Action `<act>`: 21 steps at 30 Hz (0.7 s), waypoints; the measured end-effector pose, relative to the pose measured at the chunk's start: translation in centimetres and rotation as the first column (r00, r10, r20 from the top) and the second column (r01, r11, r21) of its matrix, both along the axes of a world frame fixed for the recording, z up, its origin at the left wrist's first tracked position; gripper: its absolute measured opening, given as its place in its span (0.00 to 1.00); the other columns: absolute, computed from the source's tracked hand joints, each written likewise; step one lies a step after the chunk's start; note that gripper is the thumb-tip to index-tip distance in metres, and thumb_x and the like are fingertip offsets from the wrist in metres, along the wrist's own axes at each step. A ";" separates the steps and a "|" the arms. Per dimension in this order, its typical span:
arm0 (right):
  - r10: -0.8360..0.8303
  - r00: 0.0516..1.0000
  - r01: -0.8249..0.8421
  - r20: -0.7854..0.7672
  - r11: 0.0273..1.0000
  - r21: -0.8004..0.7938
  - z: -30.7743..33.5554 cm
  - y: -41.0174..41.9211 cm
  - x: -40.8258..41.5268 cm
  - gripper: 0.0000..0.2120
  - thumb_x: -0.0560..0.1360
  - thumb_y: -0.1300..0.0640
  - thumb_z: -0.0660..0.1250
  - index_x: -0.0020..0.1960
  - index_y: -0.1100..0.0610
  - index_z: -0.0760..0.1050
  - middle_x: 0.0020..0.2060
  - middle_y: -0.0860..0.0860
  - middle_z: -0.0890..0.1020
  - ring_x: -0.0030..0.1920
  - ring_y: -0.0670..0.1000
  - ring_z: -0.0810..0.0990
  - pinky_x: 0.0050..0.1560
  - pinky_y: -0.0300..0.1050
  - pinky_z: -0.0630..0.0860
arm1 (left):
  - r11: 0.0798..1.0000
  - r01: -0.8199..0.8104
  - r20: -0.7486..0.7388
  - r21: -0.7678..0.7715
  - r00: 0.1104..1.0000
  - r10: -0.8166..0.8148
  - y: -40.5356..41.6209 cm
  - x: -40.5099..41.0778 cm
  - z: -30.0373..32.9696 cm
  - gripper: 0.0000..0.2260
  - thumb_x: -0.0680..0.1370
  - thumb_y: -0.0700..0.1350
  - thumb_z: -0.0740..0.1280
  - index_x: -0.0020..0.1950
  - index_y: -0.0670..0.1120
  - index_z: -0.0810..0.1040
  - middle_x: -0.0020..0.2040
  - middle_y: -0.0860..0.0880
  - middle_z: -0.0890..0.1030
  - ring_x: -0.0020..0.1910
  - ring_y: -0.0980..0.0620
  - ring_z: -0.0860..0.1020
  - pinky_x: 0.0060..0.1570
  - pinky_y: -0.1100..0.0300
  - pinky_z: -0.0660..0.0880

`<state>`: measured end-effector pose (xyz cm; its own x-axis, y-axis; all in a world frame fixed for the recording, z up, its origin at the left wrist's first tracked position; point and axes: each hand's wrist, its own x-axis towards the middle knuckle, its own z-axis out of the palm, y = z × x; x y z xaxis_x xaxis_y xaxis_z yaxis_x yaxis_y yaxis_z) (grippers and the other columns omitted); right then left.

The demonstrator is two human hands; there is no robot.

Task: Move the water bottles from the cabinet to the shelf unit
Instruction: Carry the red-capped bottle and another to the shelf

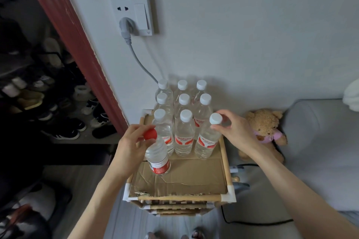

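Observation:
Several clear water bottles (184, 136) with white caps and red labels stand in rows on the cardboard-lined top of a wooden shelf unit (180, 198). My left hand (134, 145) grips the neck of a red-capped bottle (157, 159), which rests on the cardboard at the front left of the group. My right hand (235, 130) pinches the neck just under the white cap of the front right bottle (206, 141), which stands tilted a little on the shelf top.
A wall socket with a grey plug and cable (134, 52) sits above the bottles. A teddy bear (266, 130) leans on a grey sofa (314, 141) to the right. A dark shoe rack (46, 103) fills the left. A black cable (252, 221) lies on the floor.

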<state>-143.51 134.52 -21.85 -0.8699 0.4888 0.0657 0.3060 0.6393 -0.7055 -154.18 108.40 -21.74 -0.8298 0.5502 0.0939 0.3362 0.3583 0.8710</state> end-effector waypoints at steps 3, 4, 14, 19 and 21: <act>0.006 1.000 -0.006 -0.011 1.000 -0.001 -0.2 -0.2 -0.1 0.17 0.71 0.52 0.70 0.58 0.53 0.71 0.49 0.46 0.77 0.48 0.45 0.75 0.42 0.32 0.68 | 0.999 0.039 0.006 0.012 0.999 -0.039 -0.2 0.0 0.0 0.20 0.74 0.34 0.64 0.59 0.55 0.73 0.54 0.57 0.75 0.53 0.65 0.75 0.57 0.71 0.71; 0.013 1.000 -0.014 -0.021 1.000 -0.014 -0.4 -0.2 -0.1 0.17 0.71 0.52 0.70 0.58 0.53 0.71 0.51 0.47 0.77 0.50 0.46 0.75 0.45 0.35 0.69 | 0.999 0.046 0.022 0.027 0.999 -0.047 -0.3 0.1 -0.1 0.20 0.75 0.34 0.64 0.59 0.56 0.72 0.55 0.57 0.75 0.54 0.66 0.74 0.57 0.71 0.71; -0.034 0.999 0.041 0.040 0.983 -0.179 -3.0 -1.2 0.6 0.30 0.67 0.51 0.73 0.65 0.50 0.64 0.58 0.48 0.70 0.58 0.46 0.69 0.57 0.42 0.67 | 0.999 -0.044 0.029 0.021 0.999 0.043 0.9 0.8 -0.7 0.17 0.73 0.37 0.67 0.54 0.57 0.72 0.50 0.56 0.76 0.51 0.58 0.75 0.56 0.53 0.75; -0.041 0.998 0.051 0.051 0.978 -0.200 -3.8 -1.5 0.1 0.28 0.69 0.52 0.72 0.66 0.53 0.65 0.61 0.49 0.73 0.62 0.48 0.71 0.58 0.43 0.67 | 1.000 0.022 0.017 0.000 1.000 -0.022 0.6 0.6 -0.9 0.16 0.75 0.44 0.65 0.60 0.59 0.71 0.55 0.59 0.74 0.56 0.56 0.74 0.61 0.53 0.71; -0.021 0.998 0.033 0.051 0.972 -0.232 -3.8 -1.6 -0.1 0.30 0.70 0.53 0.71 0.67 0.52 0.63 0.60 0.45 0.72 0.61 0.43 0.68 0.59 0.40 0.65 | 1.000 0.016 -0.013 -0.008 1.000 -0.016 1.0 1.2 -1.3 0.18 0.73 0.50 0.68 0.59 0.64 0.69 0.54 0.61 0.71 0.56 0.55 0.72 0.59 0.58 0.69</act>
